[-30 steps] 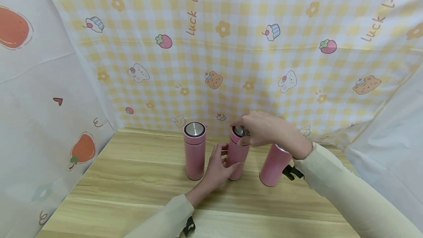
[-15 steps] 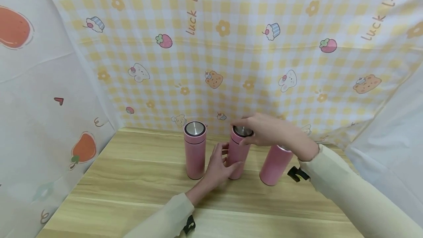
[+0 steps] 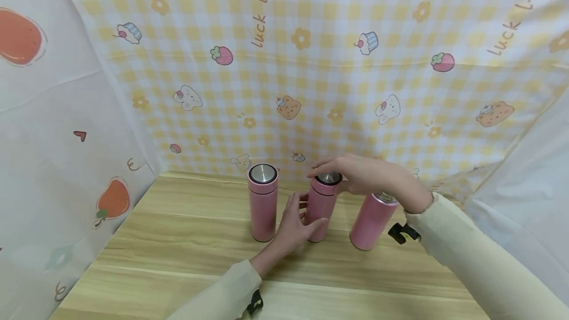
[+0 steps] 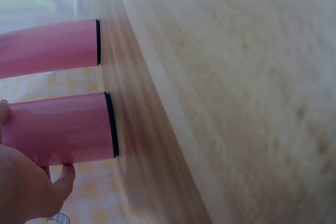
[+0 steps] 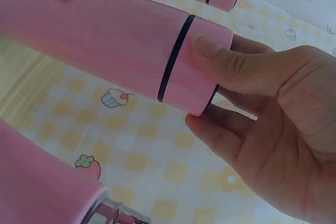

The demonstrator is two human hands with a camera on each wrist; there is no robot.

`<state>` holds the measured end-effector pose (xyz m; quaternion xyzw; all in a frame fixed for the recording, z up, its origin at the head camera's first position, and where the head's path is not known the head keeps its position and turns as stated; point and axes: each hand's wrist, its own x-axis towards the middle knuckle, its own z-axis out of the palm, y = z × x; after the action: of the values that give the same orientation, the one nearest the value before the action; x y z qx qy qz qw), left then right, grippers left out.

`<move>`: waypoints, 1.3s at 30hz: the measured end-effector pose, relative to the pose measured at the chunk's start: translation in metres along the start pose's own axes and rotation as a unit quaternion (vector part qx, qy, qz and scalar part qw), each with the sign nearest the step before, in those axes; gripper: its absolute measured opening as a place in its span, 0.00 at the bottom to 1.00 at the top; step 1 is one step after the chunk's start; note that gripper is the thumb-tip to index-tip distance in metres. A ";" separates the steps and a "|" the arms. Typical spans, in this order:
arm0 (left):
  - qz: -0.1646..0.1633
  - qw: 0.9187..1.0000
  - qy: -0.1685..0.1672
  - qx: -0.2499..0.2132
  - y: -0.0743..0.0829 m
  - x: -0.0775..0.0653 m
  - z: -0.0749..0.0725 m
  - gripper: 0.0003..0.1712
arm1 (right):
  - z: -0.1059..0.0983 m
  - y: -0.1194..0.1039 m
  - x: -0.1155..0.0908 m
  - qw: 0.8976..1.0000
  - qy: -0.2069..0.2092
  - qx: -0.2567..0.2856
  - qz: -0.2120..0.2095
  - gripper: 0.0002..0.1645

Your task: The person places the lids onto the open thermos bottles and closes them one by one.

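Observation:
Three pink thermos flasks stand upright on the wooden table. My left hand grips the lower body of the middle thermos flask, thumb on the near side and fingers round the left. Over its top, my right hand holds the lid between thumb and fingers. That lid is pink with a silver disc on top, and sits at the black ring on the body. The right thermos flask has a bare metal neck at its top, partly behind my right wrist in the head view.
To the left stands another thermos flask with its silver-topped lid on. Behind the flasks hangs a yellow checked cloth, close to the back edge of the table. White printed cloth hangs on the left side.
My right wrist has shifted slightly to the right, and its thumb has moved rightward around the lid. The left hand keeps its grip, and the flasks stand in the same places.

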<state>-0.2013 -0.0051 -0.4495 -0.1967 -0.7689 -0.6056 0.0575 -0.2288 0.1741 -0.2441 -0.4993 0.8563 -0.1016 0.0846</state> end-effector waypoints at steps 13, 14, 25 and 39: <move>-0.005 1.000 0.003 -0.005 0.002 -0.001 0.001 0.38 | -0.001 -0.001 0.002 1.000 -0.011 -0.009 0.019 0.37; -0.004 1.000 0.004 -0.005 0.002 -0.001 0.001 0.38 | -0.001 -0.001 0.002 1.000 -0.010 -0.009 0.018 0.37; -0.002 1.000 0.006 -0.001 0.002 -0.001 0.002 0.37 | -0.002 -0.004 0.004 1.000 -0.009 -0.014 0.026 0.35; 0.000 1.000 0.010 0.003 0.003 -0.002 0.003 0.36 | -0.004 -0.006 0.008 0.997 0.007 -0.060 0.039 0.36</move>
<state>-0.1983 -0.0026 -0.4484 -0.1900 -0.7702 -0.6052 0.0659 -0.2282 0.1645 -0.2389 -0.4693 0.8801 -0.0499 0.0522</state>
